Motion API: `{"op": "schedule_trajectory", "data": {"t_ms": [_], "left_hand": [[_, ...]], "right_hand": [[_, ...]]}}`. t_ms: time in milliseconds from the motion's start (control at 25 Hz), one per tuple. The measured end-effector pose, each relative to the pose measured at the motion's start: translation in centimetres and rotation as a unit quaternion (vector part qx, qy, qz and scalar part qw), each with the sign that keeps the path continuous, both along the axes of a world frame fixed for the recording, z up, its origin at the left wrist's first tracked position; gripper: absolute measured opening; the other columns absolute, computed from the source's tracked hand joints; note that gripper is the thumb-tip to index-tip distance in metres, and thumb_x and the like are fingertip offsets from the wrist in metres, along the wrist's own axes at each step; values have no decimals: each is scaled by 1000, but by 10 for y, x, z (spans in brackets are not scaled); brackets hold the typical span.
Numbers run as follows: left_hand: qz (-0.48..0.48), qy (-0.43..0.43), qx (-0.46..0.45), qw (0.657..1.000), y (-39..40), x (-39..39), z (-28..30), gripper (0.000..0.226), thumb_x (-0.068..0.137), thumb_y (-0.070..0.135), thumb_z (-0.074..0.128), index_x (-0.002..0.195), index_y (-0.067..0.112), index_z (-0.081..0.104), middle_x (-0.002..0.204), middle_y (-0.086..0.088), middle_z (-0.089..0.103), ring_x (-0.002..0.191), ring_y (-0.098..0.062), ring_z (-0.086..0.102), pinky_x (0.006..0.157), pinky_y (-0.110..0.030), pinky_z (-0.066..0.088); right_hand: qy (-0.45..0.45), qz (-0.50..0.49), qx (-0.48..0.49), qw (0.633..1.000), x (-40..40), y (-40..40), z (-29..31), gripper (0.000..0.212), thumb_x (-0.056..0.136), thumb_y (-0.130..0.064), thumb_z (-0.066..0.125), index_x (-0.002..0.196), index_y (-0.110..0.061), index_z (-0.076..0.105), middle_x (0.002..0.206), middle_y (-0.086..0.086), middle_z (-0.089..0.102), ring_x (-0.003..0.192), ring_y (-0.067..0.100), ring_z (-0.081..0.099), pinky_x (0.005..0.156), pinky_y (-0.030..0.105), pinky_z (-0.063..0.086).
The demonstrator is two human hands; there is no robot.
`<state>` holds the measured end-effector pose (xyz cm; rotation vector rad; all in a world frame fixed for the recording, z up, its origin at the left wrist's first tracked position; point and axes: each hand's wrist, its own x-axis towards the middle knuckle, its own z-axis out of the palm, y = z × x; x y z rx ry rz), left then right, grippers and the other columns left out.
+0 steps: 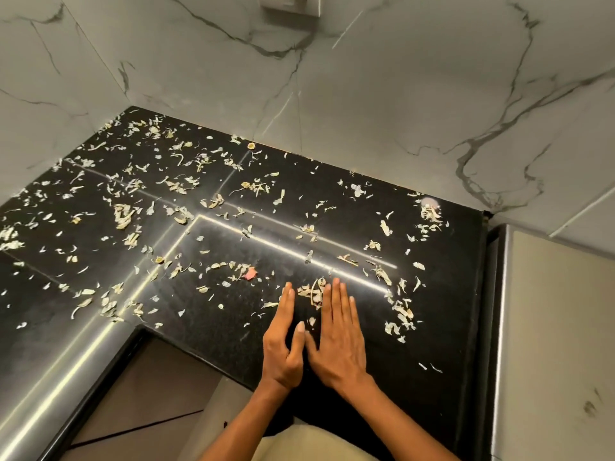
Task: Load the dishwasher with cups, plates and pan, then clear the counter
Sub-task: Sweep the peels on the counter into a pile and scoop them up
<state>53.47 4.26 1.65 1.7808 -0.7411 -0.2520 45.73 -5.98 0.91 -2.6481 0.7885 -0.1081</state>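
Note:
A black polished L-shaped counter point(233, 314) fills the corner, strewn with several pale dry peel scraps point(123, 216) and one pink scrap point(250, 273). My left hand point(285, 341) stands on its edge on the counter, fingers straight. My right hand point(340, 334) lies flat, palm down, beside it. A small heap of scraps point(312, 292) sits between the fingertips of both hands. Neither hand holds anything. No cups, plates, pan or dishwasher are in view.
Marble walls point(366, 94) close the counter at the back and left. A grey steel appliance top point(552, 344) adjoins the counter on the right. A wall socket point(293, 5) sits high up. The floor point(149, 394) shows below the counter's front edge.

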Motion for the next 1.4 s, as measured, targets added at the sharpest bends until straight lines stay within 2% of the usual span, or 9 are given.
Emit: {"op": "schedule_trajectory", "data": {"t_ms": [160, 440, 600, 760, 880, 1000, 1080, 1200, 1400], "left_hand": [[32, 14, -6, 999, 9, 4, 0, 60, 97, 24, 43, 152, 3, 32, 161, -4, 30, 149, -23, 28, 118, -50, 30], [84, 22, 7, 996, 40, 23, -2, 58, 99, 25, 45, 152, 4, 33, 160, -3, 32, 149, -23, 28, 117, -56, 30], [118, 23, -12, 993, 58, 33, 2, 56, 99, 20, 44, 150, 2, 35, 160, -5, 34, 149, -24, 29, 118, -56, 29], [200, 18, -25, 979, 76, 42, -2, 55, 97, 17, 44, 149, 2, 37, 158, -6, 36, 147, -25, 32, 116, -56, 31], [237, 43, -27, 970, 80, 48, -6, 55, 97, 15, 44, 150, 2, 35, 158, -5, 36, 147, -21, 32, 117, -55, 30], [237, 56, 1, 970, 83, 52, -7, 59, 98, 26, 43, 152, 4, 33, 160, -3, 32, 149, -18, 27, 120, -51, 27], [220, 46, 29, 974, 85, 52, -7, 62, 98, 33, 41, 153, 7, 30, 162, -1, 27, 151, -16, 22, 122, -45, 23], [198, 44, 62, 977, 83, 52, -4, 65, 98, 37, 40, 155, 11, 25, 164, 2, 21, 152, -12, 14, 124, -40, 18], [187, 22, 117, 975, 76, 51, -7, 66, 97, 38, 36, 157, 14, 18, 165, 3, 15, 152, -6, 8, 125, -38, 10]], "right_hand": [[24, 27, -9, 999, 19, 13, -8, 89, 98, -57, 30, 158, -5, -8, 166, 12, -19, 154, 24, -16, 123, 45, 2], [44, 76, -31, 996, 133, -24, -8, 89, 99, -61, 26, 159, -5, -8, 166, 15, -18, 152, 25, -23, 126, 45, -3], [-9, 111, -30, 993, 140, -16, -5, 84, 101, -52, 34, 160, -6, -4, 167, 12, -12, 154, 23, -17, 127, 45, 2], [-68, 246, -7, 967, 113, 39, 3, 75, 101, -40, 41, 160, -7, 9, 169, 9, -1, 156, 21, -7, 127, 43, 1], [-20, 369, -37, 929, 104, 76, -6, 69, 103, -38, 32, 161, -13, 6, 169, 3, -3, 155, 15, -11, 125, 44, 4], [16, 421, -63, 905, 132, 58, -13, 67, 103, -44, 23, 161, -15, 6, 168, 1, -2, 155, 14, -11, 125, 43, -2], [38, 408, -85, 908, 160, 30, -12, 68, 104, -52, 16, 161, -18, 5, 168, 1, -2, 155, 16, -10, 125, 45, -3], [75, 332, -112, 934, 193, -8, -6, 68, 104, -56, 8, 161, -19, -2, 168, 1, -7, 153, 15, -15, 125, 45, -6], [25, 294, -94, 951, 159, -11, 3, 67, 105, -51, 16, 161, -14, 8, 169, 4, -3, 155, 16, -9, 126, 43, -2]]}}
